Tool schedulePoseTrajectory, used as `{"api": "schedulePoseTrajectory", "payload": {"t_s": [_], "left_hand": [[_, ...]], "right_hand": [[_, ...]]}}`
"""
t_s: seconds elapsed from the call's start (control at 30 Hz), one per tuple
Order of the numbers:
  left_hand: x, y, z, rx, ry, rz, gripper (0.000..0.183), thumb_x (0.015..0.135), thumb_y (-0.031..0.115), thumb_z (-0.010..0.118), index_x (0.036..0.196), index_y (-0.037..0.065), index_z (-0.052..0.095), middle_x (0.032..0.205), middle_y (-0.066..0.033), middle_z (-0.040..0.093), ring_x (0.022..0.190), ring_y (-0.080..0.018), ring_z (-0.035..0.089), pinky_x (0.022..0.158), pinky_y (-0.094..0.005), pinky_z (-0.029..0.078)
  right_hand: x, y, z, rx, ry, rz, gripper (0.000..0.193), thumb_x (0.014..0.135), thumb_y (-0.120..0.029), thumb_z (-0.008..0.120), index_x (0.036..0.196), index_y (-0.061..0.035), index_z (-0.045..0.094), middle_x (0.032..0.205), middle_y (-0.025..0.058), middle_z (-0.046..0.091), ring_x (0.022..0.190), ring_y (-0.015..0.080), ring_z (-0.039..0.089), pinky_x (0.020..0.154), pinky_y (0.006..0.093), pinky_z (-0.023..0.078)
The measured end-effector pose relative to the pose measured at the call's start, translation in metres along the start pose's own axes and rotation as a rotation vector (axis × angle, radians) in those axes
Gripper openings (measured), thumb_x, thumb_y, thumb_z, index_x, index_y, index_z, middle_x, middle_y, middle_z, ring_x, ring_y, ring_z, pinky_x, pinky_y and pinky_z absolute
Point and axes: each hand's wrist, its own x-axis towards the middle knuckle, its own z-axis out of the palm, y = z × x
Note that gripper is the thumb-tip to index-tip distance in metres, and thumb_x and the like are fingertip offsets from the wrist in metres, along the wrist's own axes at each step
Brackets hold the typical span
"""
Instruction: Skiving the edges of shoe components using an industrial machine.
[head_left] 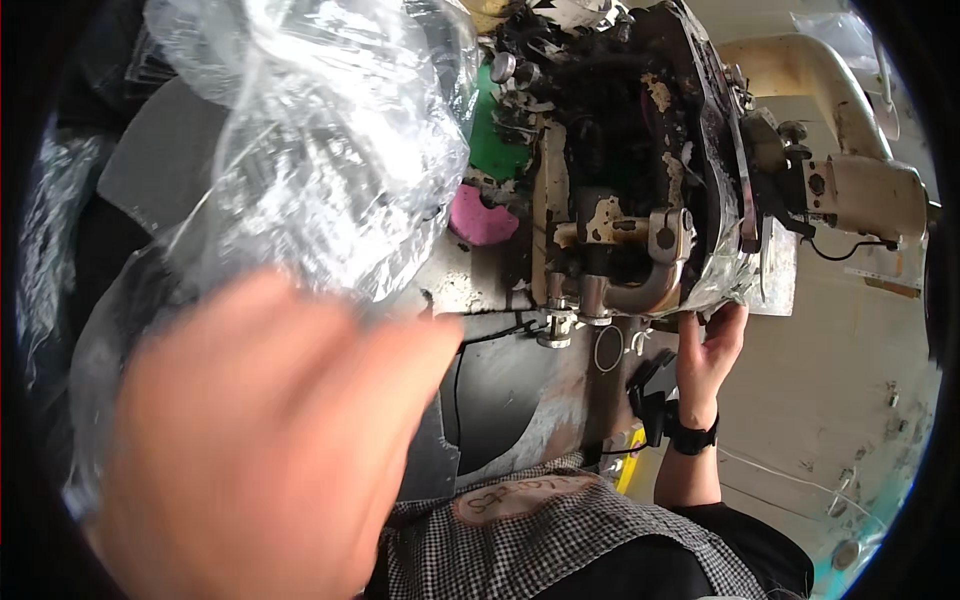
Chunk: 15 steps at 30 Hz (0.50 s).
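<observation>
Large and smeared by motion, my left hand (250, 440) fills the lower left, in front of a clear plastic bag (340, 150). Its fingertips are too blurred to read, and I cannot tell whether it touches the bag. My right hand (712, 345) reaches up to the near right edge of a worn machine (625, 230) with chipped cream paint and dark grime. Its thumb and fingers close at clear plastic wrapping (725, 278) on that edge. The fingertips are partly hidden, so what they grip does not show.
A pink curved piece (482, 216) lies beside a green surface (497, 135) left of the machine. Dark grey flat pieces (165, 160) lie at the left. A cream machine arm (850, 190) stands at the right. A black cable (458, 395) hangs near my checked apron (560, 530).
</observation>
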Motion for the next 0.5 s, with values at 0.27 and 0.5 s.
{"api": "schedulePoseTrajectory", "payload": {"t_s": [0.27,0.5], "left_hand": [[0.121,-0.014,0.042,0.03,0.226,0.469,0.032,0.081,0.001,0.053,0.112,-0.001,0.062,0.095,-0.0218,0.067,0.085,-0.0365,0.065,0.078,-0.0405,0.052],[0.19,-0.024,0.054,0.185,-0.349,0.381,0.04,0.08,-0.002,0.052,0.119,0.001,0.06,0.098,-0.0189,0.069,0.087,-0.0291,0.067,0.071,-0.0348,0.055]], "right_hand": [[-0.004,0.001,0.004,0.042,0.008,-0.035,0.024,0.085,-0.001,0.065,0.102,-0.0014,0.048,0.092,0.0025,0.053,0.085,0.0087,0.05,0.077,0.0221,0.041],[-0.004,0.004,0.014,0.077,0.0,0.02,0.029,0.085,0.0,0.065,0.109,0.0001,0.049,0.103,0.0055,0.057,0.095,0.0118,0.053,0.087,0.0248,0.041]]}}
